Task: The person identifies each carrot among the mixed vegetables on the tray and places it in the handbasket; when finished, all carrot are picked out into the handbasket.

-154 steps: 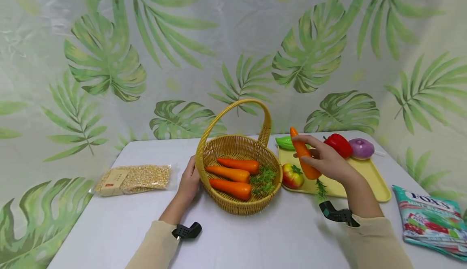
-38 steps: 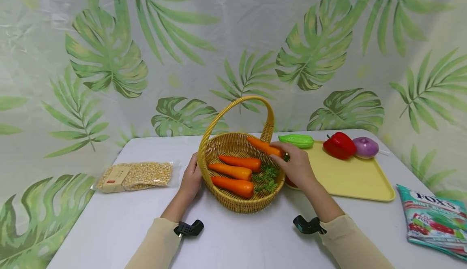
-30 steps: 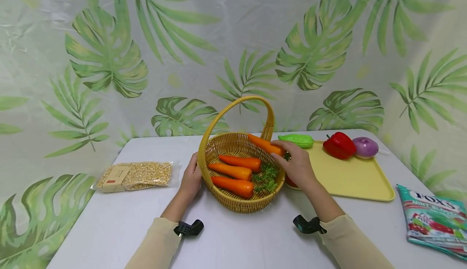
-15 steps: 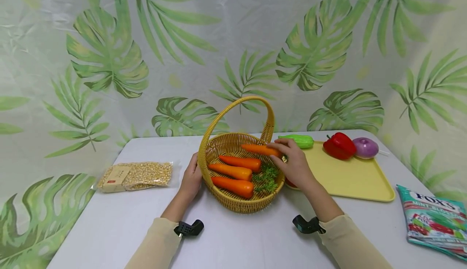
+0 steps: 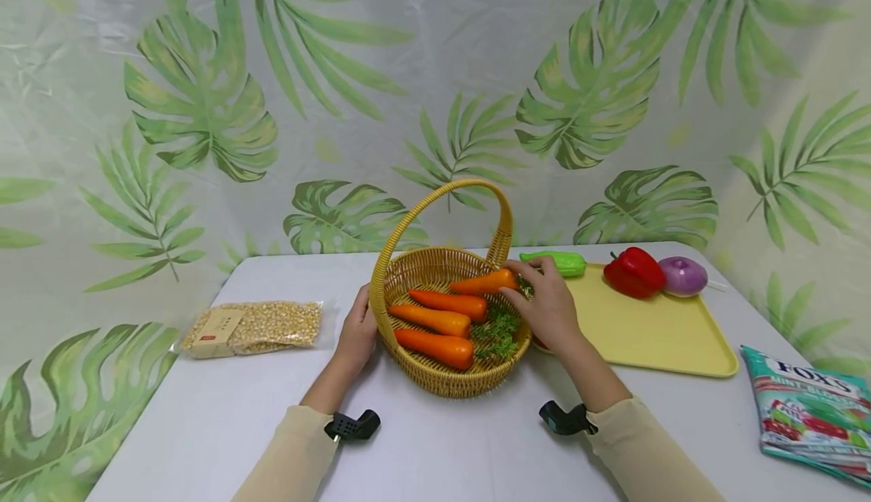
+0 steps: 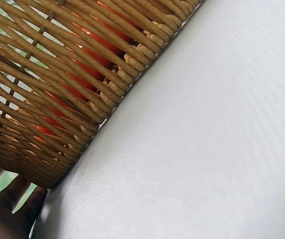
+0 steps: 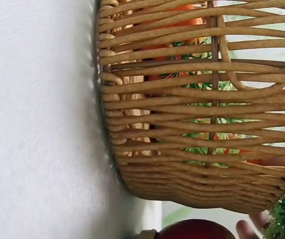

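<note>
My right hand pinches an orange carrot near its leafy end, thumb on the near side and fingers on the far side. The carrot lies low inside the round wicker basket, its tip pointing left. Beside it three more carrots lie in the basket, their green tops toward the right wall. My left hand rests against the basket's left outer side. In the left wrist view its fingers lie along the weave, and the basket hides part of them.
Right of the basket stands a yellow tray with a red bell pepper, a purple onion and a green pepper. A bag of corn kernels lies left, a FOX'S candy bag far right. The tall handle arches over the basket.
The right hand has carried the carrot from above the tray into the basket. Over the last second its tip has swung down and leftward, level with the others. The left hand has stayed put.
</note>
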The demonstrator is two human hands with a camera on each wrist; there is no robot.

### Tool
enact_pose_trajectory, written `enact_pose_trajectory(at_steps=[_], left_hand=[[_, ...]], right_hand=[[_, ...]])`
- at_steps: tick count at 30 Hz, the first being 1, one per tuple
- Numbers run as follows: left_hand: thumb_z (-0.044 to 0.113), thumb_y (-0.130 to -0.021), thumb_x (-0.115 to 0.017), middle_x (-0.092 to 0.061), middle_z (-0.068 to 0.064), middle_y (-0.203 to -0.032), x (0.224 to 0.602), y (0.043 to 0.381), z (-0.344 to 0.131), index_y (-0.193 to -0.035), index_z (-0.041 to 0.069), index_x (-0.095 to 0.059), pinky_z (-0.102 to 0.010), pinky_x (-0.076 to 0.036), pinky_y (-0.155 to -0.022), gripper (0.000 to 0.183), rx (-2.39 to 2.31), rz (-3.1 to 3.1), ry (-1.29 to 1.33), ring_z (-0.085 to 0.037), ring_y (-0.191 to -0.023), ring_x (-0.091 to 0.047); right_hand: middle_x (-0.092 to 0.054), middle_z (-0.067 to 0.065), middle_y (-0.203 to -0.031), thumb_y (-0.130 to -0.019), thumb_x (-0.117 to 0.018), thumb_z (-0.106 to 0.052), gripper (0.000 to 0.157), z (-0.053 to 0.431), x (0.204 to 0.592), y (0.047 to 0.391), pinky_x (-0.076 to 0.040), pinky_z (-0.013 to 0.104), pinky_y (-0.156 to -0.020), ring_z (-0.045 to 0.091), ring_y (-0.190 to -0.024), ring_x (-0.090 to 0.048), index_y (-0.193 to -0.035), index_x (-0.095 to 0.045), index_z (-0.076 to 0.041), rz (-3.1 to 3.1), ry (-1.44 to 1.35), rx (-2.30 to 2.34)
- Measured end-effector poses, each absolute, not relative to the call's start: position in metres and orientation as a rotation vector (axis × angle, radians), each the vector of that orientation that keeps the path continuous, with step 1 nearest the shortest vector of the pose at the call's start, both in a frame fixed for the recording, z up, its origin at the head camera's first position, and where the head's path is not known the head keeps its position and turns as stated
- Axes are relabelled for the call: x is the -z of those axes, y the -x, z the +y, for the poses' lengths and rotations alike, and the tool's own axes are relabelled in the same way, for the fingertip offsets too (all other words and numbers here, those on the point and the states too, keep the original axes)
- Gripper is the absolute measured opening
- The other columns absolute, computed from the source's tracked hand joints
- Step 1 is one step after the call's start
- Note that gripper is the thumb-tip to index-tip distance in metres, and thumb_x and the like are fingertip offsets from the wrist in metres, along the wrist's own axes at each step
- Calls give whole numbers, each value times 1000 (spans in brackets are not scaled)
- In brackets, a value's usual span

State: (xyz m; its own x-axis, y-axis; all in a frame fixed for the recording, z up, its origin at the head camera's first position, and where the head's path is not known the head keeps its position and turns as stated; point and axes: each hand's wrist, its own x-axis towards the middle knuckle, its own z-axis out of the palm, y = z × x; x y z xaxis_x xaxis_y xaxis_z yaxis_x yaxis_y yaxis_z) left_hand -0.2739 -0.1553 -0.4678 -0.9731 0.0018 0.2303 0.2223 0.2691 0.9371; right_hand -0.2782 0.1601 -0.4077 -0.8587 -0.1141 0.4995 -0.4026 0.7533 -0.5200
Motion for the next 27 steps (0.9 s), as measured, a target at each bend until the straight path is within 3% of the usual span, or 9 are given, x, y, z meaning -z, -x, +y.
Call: enact_pose_trajectory(at_steps=[4, 9, 12, 16, 22, 27], left_hand=[[46, -106, -40, -52, -4, -147, 467, 273, -155, -142, 25, -48, -48, -33, -119, 43, 1794, -2351, 203, -20, -140, -43], [45, -106, -41, -51, -4, -147, 467, 274, -155, -142, 24, -48, -48, -33, -119, 43, 1794, -2354, 213, -21, -140, -43], [46, -106, -40, -51, -4, -147, 468, 274, -156, -143, 24, -48, -49, -33, -119, 44, 1791, -2359, 204, -21, -141, -43], [43, -106, -40, -51, -5, -148, 467, 274, -157, -144, 22, -47, -50, -32, -119, 43, 1802, -2356, 199, -22, -141, -42], [32, -107, -40, -48, -11, -151, 461, 272, -156, -146, 17, -45, -48, -30, -120, 42, 1847, -2367, 186, -24, -141, -41], [28, -108, -39, -46, -16, -152, 442, 260, -152, -147, 11, -43, -48, -31, -120, 43, 1851, -2405, 191, -27, -142, -41]], right_hand=[[-57, 14, -111, -90, -75, -18, 38, 158, 409, 279, -45, 41, -75, 30, -97, -55, -128, -68, -16, -2492, -444, -864], [-69, 13, -115, -91, -72, -14, 32, 158, 408, 280, -47, 52, -97, 35, -114, -57, -124, -70, -14, -2512, -506, -877], [-71, 11, -119, -92, -71, -14, 30, 159, 408, 280, -45, 54, -102, 35, -118, -55, -122, -71, -14, -2546, -525, -874], [-70, 11, -125, -94, -69, -19, 35, 159, 407, 280, -45, 54, -97, 35, -116, -53, -129, -68, -17, -2623, -540, -819], [-61, 14, -139, -96, -65, -29, 50, 161, 405, 275, -38, 64, -106, 40, -130, -47, -144, -55, -21, -2814, -585, -821], [-58, 12, -144, -97, -64, -29, 51, 164, 404, 274, -36, 63, -110, 38, -135, -45, -145, -53, -20, -2828, -615, -868]])
